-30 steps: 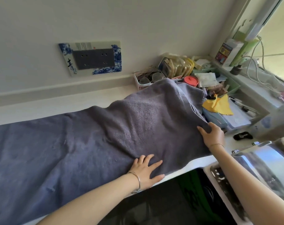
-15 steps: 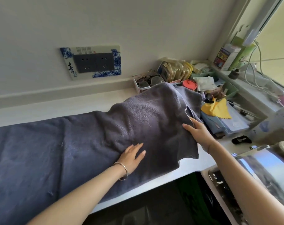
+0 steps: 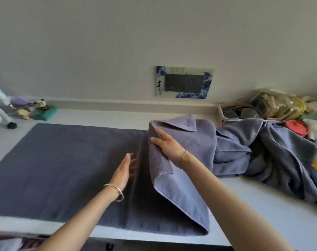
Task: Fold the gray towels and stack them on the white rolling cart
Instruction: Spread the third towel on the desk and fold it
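A gray towel (image 3: 63, 169) lies spread flat along the white counter (image 3: 262, 205), dark and smooth over its left stretch. Its right end is raised and turned back leftward as a paler, nubbly flap with a stitched hem and one corner folded over at the top. The right hand (image 3: 167, 146) grips this flap by its upper edge. The left hand (image 3: 124, 171) is held flat with straight fingers at the base of the fold; whether it touches the cloth is unclear. More gray towels (image 3: 271, 154) sit heaped to the right, beside a red lid (image 3: 297, 127). A blue-patterned socket plate (image 3: 184, 82) is on the wall behind.
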